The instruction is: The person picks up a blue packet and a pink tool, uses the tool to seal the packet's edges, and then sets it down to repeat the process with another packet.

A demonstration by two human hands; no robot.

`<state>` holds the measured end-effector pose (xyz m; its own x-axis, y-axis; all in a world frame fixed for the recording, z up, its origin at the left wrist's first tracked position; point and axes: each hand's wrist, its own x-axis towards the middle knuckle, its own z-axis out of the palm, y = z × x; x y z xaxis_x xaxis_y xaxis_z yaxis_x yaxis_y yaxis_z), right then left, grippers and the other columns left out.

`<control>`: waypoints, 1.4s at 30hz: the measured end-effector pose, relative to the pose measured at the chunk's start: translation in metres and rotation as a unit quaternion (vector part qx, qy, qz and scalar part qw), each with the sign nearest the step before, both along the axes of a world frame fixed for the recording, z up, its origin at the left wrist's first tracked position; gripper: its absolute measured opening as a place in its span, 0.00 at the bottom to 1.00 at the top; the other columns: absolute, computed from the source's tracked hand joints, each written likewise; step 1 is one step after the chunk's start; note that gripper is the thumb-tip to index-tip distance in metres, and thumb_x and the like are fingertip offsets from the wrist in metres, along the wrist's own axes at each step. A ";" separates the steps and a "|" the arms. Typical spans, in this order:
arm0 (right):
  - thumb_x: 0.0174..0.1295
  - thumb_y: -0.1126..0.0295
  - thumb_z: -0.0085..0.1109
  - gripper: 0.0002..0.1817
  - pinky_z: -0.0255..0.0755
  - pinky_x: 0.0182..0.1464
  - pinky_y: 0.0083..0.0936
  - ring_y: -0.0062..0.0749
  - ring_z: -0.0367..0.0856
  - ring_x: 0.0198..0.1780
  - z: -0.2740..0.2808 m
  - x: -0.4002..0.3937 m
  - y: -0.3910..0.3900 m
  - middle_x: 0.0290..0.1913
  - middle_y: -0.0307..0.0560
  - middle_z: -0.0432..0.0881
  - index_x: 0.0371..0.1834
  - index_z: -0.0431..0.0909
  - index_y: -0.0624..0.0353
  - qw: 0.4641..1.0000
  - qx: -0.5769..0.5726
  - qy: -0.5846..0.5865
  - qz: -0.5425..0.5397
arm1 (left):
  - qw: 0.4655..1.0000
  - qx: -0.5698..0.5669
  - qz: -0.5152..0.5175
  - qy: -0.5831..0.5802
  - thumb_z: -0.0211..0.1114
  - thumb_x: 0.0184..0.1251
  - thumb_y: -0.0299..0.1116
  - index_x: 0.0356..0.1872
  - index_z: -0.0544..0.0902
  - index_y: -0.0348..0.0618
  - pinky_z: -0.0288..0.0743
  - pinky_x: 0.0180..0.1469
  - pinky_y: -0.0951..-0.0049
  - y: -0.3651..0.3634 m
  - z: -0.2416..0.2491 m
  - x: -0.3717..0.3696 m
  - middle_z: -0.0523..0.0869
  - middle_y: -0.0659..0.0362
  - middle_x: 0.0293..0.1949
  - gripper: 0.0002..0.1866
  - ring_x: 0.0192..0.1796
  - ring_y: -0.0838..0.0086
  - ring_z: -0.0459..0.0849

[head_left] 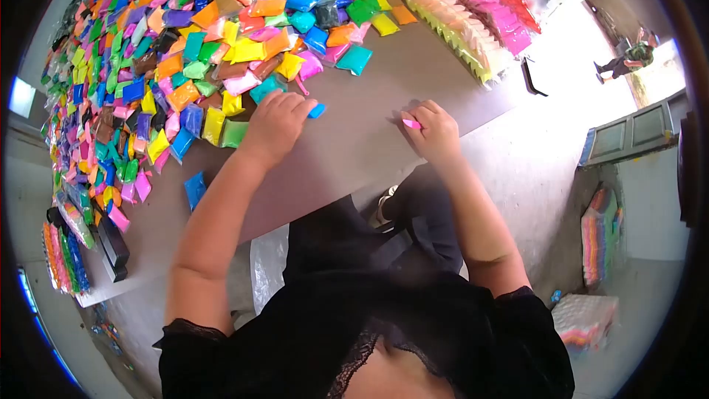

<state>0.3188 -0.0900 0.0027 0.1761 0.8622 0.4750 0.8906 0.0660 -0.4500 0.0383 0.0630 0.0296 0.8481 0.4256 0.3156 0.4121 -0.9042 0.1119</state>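
Both arms reach out over the brown table (354,133). My left hand (275,127) is closed at the edge of a pile of small coloured pillow packets (244,50). A small bright blue piece (317,111) sticks out by its thumb side; most of it is hidden, so its kind does not show. To the right, my right hand (437,130) is curled closed above the tabletop. From its fingers pokes the tip of a small bright pink piece (411,124), too covered to name. A teal packet (267,87) lies just beyond my left hand.
Clear bags of stacked pink, red, peach and yellow packets (473,18) lie at the table's far right. A lone blue packet (195,191) lies near my left forearm. Bundled coloured strips (65,258) stand at the left corner. Another person (634,58) is far off, by the doorway.
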 end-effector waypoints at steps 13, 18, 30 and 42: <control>0.58 0.67 0.70 0.12 0.74 0.40 0.27 0.32 0.80 0.37 0.036 -0.067 0.039 0.35 0.43 0.83 0.42 0.83 0.59 0.936 -0.067 0.301 0.173 | 0.758 -0.580 -0.055 -0.292 0.63 0.64 0.19 0.75 0.55 0.37 0.73 0.48 0.78 -0.035 -0.019 0.024 0.82 0.58 0.40 0.39 0.43 0.79 0.79; 0.63 0.70 0.67 0.05 0.61 0.24 0.16 0.16 0.70 0.22 0.042 -0.075 0.049 0.24 0.32 0.74 0.32 0.80 0.56 0.778 -0.170 0.600 0.071 | 0.581 -0.659 -0.083 -0.471 0.66 0.62 0.23 0.74 0.59 0.36 0.71 0.55 0.77 -0.014 -0.017 0.024 0.81 0.59 0.47 0.38 0.49 0.78 0.79; 0.64 0.72 0.65 0.06 0.52 0.21 0.13 0.10 0.62 0.19 -0.001 -0.121 0.065 0.18 0.28 0.70 0.30 0.83 0.61 0.755 -0.141 0.634 0.088 | 0.498 -0.751 -0.018 -0.434 0.59 0.75 0.40 0.67 0.69 0.41 0.78 0.57 0.63 -0.009 -0.023 0.021 0.83 0.47 0.54 0.25 0.56 0.63 0.84; 0.65 0.75 0.62 0.04 0.58 0.25 0.15 0.14 0.66 0.23 -0.003 -0.114 0.059 0.29 0.40 0.81 0.34 0.79 0.63 0.768 -0.152 0.611 0.115 | 0.415 -0.778 -0.062 -0.467 0.49 0.78 0.51 0.68 0.66 0.37 0.76 0.61 0.56 -0.004 -0.013 0.022 0.81 0.43 0.55 0.29 0.57 0.54 0.82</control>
